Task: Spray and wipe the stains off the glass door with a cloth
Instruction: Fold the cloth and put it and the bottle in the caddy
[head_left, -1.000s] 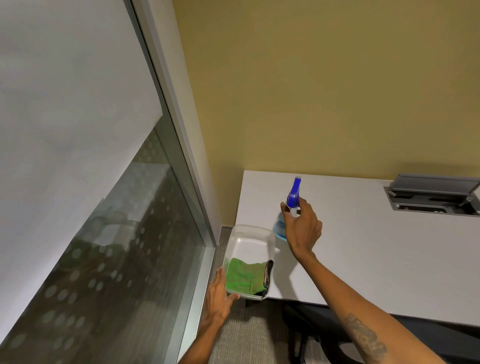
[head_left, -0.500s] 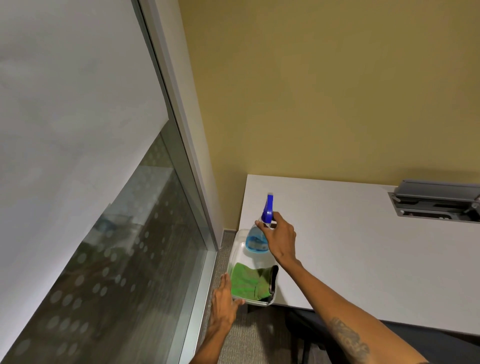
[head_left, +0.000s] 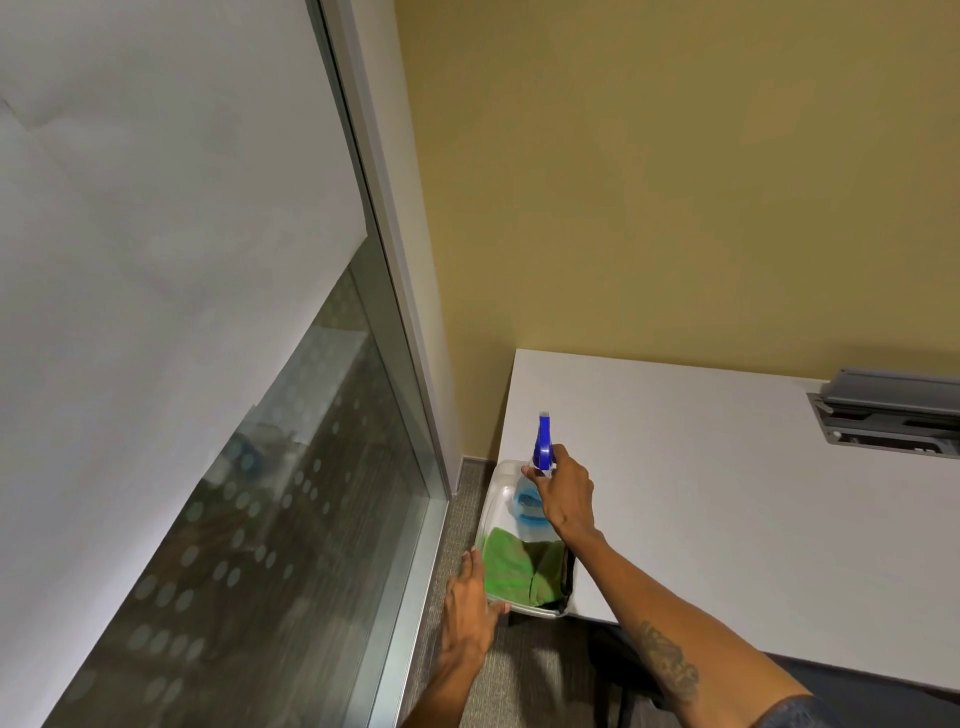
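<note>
Across the frame's left half, glass door (head_left: 270, 519), no spray or wipe marks visible. Lower centre: clear tub (head_left: 497, 491) at desk (head_left: 727, 493) edge, green cloth (head_left: 511, 569) inside. Right hand (head_left: 563, 496) closed round spray bottle (head_left: 535, 493)'s neck, over tub. Left hand (head_left: 470, 605) open, steadying tub. Which stage, starting or finishing, cannot tell.

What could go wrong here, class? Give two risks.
1. The bin hangs past the table edge, steadied only by the left hand; it might tip.
2. The right hand pinches the bottle near its neck; it could slip onto the cloth.
</note>
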